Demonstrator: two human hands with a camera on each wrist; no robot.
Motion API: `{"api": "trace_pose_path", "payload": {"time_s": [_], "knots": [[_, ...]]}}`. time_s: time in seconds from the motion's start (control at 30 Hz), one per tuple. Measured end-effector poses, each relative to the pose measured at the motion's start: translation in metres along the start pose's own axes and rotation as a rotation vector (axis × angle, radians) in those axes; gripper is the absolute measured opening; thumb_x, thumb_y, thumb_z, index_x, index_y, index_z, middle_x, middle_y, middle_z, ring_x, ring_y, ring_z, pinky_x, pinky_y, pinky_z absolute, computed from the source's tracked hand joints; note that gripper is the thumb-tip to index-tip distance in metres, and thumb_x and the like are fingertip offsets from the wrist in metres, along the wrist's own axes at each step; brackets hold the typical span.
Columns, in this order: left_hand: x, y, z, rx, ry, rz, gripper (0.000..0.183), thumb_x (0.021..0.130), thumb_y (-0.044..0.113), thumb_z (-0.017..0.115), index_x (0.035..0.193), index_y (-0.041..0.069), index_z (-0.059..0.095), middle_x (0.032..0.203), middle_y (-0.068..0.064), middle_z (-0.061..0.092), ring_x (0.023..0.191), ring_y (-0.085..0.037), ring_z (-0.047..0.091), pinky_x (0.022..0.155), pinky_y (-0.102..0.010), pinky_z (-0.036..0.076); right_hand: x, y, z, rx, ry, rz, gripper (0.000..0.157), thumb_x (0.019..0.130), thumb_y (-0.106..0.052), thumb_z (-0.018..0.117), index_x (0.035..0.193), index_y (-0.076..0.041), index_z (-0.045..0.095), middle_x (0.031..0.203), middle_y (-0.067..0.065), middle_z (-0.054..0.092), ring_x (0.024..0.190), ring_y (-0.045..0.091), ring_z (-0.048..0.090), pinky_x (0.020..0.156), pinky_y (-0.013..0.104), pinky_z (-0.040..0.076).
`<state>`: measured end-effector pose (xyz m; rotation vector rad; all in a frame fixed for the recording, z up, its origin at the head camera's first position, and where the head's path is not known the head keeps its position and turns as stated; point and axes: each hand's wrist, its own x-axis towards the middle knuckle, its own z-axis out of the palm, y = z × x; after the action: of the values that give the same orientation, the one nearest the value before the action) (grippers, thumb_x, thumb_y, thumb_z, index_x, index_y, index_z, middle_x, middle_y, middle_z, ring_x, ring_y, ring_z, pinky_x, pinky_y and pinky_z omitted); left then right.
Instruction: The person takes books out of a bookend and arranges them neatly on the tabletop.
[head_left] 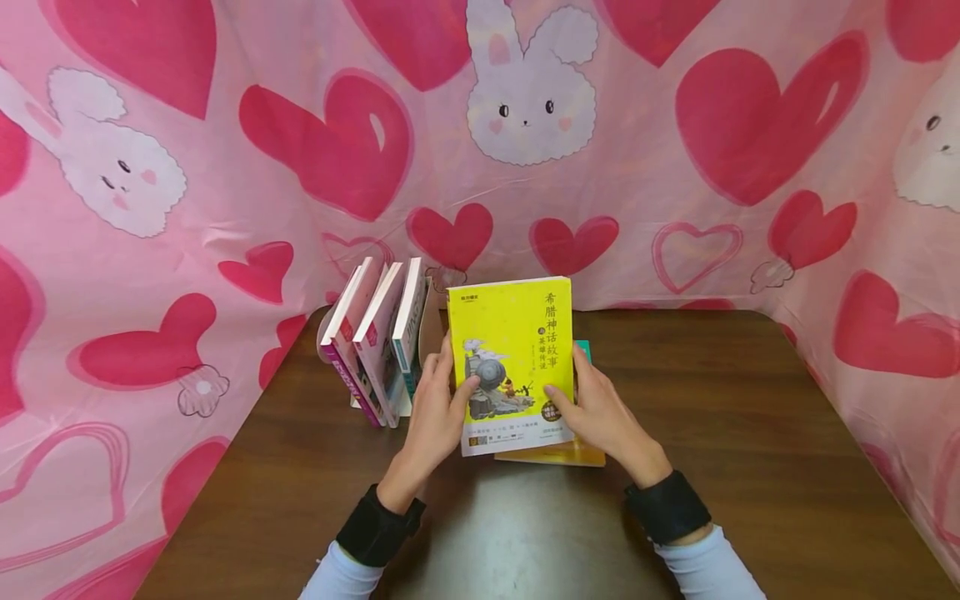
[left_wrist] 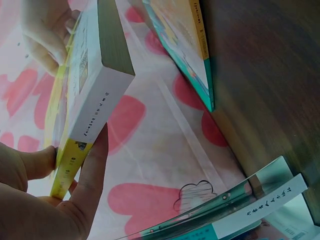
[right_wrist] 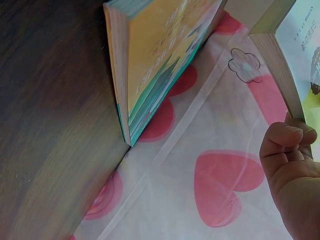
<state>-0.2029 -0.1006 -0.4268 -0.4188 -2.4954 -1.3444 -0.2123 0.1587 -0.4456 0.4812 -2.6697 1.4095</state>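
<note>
A yellow book (head_left: 510,350) with a white lower band is held up off the table, its cover facing the head camera. My left hand (head_left: 437,398) grips its left edge, thumb on the cover and fingers behind the spine. On the opposite edge my right hand (head_left: 609,412) pinches it, thumb over the lower right of the cover. In the left wrist view, the yellow and white spine (left_wrist: 92,117) lies between thumb and fingers. Beneath it, an orange and teal book (right_wrist: 157,65) lies on the table, mostly hidden in the head view.
Several books (head_left: 371,342) stand upright, leaning a little, at the table's left, close to my left hand. The brown wooden table (head_left: 735,417) extends to the right. Pink cloth (head_left: 637,242) with hearts and rabbits hangs behind and along both sides.
</note>
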Motion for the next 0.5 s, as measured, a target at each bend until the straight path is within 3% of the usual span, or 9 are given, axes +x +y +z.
{"api": "trace_pose_path", "payload": {"time_s": [0.23, 0.5], "knots": [[0.006, -0.004, 0.005, 0.018, 0.008, -0.002, 0.083, 0.102, 0.012, 0.071, 0.168, 0.007, 0.021, 0.121, -0.013, 0.052, 0.095, -0.023, 0.053, 0.072, -0.032, 0.047, 0.002, 0.001, -0.001, 0.007, 0.001, 0.02, 0.078, 0.1, -0.023, 0.073, 0.161, -0.013, 0.025, 0.121, 0.008, 0.063, 0.097, 0.024, 0.066, 0.086, 0.045, 0.059], [0.011, -0.007, 0.011, -0.008, 0.034, -0.03, 0.073, 0.101, 0.014, 0.073, 0.163, 0.006, 0.034, 0.123, -0.015, 0.056, 0.083, -0.021, 0.054, 0.068, -0.031, 0.046, 0.002, 0.007, -0.001, -0.006, 0.009, -0.013, 0.071, 0.102, -0.02, 0.071, 0.158, -0.01, 0.03, 0.108, 0.008, 0.063, 0.089, 0.021, 0.065, 0.08, 0.04, 0.058]]}}
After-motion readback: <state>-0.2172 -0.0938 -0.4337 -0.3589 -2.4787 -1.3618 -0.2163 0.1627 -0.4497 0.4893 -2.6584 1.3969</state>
